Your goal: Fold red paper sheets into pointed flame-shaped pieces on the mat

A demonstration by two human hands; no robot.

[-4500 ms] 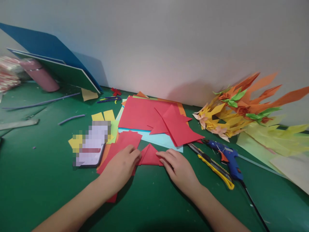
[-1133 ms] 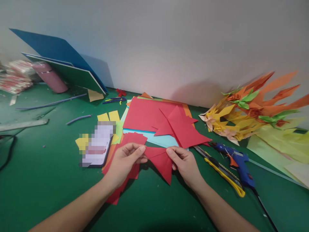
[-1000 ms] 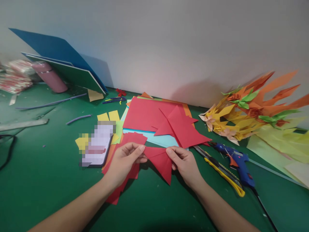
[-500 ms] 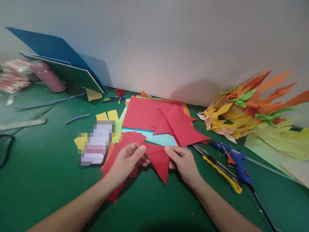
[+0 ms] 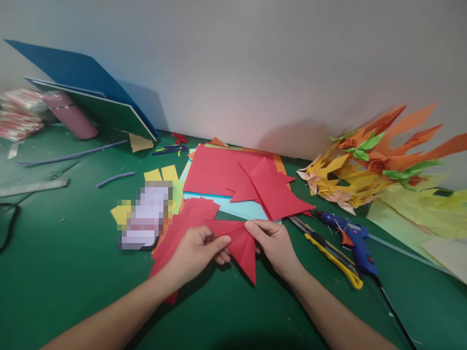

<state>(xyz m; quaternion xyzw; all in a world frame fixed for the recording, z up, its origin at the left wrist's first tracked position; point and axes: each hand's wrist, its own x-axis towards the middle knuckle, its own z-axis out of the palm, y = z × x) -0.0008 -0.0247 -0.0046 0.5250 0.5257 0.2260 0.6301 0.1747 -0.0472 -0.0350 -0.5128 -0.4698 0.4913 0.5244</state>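
Between both hands hangs a folded red paper (image 5: 241, 245), with crease lines across it and a point facing down. My left hand (image 5: 204, 250) pinches its left side, thumb on top and fingers underneath. At the upper right corner, my right hand (image 5: 272, 243) grips the paper between thumb and fingers. Red paper squares (image 5: 191, 214) lie in an overlapping stack beside my left hand and partly behind it. Beyond the hands, folded red paper pieces (image 5: 277, 194) rest on a red sheet (image 5: 219, 167).
To the right lie a yellow utility knife (image 5: 328, 253) and a blue glue gun (image 5: 359, 238) with its cord. Orange and yellow paper flowers (image 5: 365, 165) stand behind them. On the left are a phone (image 5: 146, 218), a pink bottle (image 5: 71, 114) and leaning boards (image 5: 109, 109).
My left thumb has slid right and slightly down along the red paper. The paper has turned a little, showing more creases and its left corner. My right hand keeps its hold.
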